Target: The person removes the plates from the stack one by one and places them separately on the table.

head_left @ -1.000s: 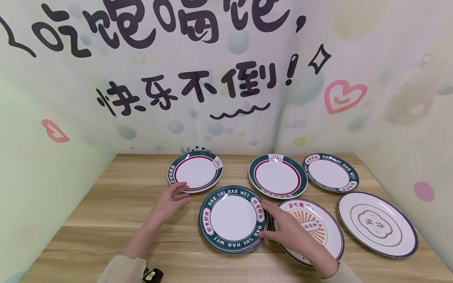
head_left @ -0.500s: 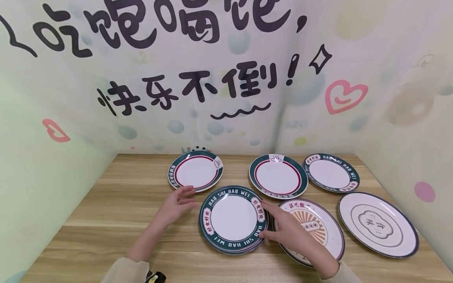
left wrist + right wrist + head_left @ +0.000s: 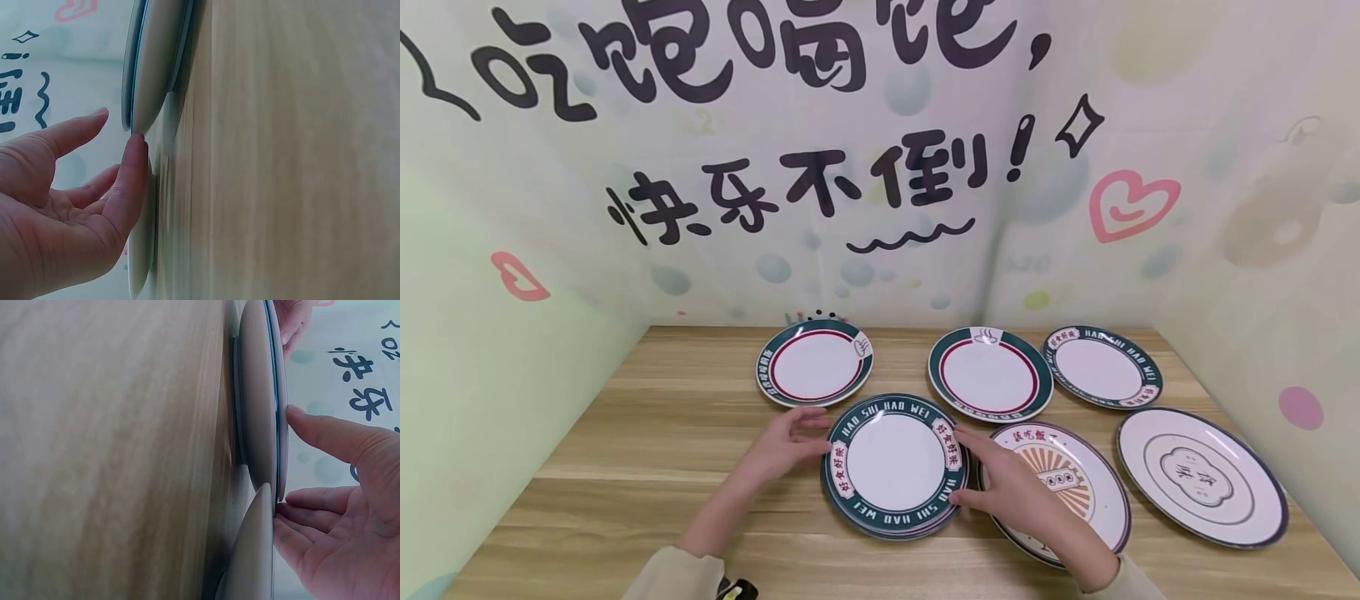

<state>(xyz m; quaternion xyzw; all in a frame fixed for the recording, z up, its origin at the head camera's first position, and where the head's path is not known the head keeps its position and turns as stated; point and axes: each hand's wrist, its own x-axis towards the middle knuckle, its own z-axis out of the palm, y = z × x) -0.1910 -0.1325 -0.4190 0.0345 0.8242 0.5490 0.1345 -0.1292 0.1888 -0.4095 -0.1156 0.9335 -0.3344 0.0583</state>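
Note:
A green-rimmed plate [image 3: 895, 462] with white lettering tops a small stack in the middle of the table. My left hand [image 3: 786, 446] is at its left rim, fingers relaxed and apart. From the side, the left wrist view shows the fingertips right at the edge of the stacked plates [image 3: 159, 62]. At the right rim, my right hand [image 3: 1011, 483] has its thumb and fingers spread along the edge. The right wrist view shows its thumb [image 3: 312, 428] against the upper plate's edge and the fingers beside the rim. Part of an orange-patterned plate [image 3: 1108, 508] is hidden under that hand.
Two green plates with red rings, one back left [image 3: 814, 364] and one back centre [image 3: 988, 375], lie behind the stack. A lettered green-rimmed plate [image 3: 1097, 367] lies back right. A large white plate [image 3: 1232, 475] is at far right. A printed wall [image 3: 820, 275] borders the table.
My left hand has moved right, from beside the back left plate to the left rim of the stack. The right hand and the plates have not moved.

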